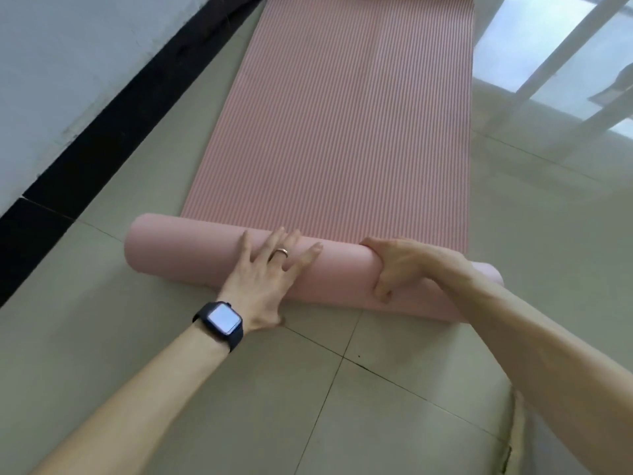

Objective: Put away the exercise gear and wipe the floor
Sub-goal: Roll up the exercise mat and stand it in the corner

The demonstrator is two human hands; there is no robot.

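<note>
A pink ribbed exercise mat lies flat on the tiled floor and stretches away from me. Its near end is wound into a thick smooth roll lying across the mat. My left hand, with a ring and a dark wristwatch, presses on top of the roll with straight, spread fingers. My right hand grips the roll further right, fingers curled over its far side and thumb tucked under the near side. The roll's right end shows past my right forearm.
Pale glossy floor tiles with dark grout lines surround the mat. A black skirting strip runs along the white wall on the left. Bright window reflections shine on the floor at the upper right.
</note>
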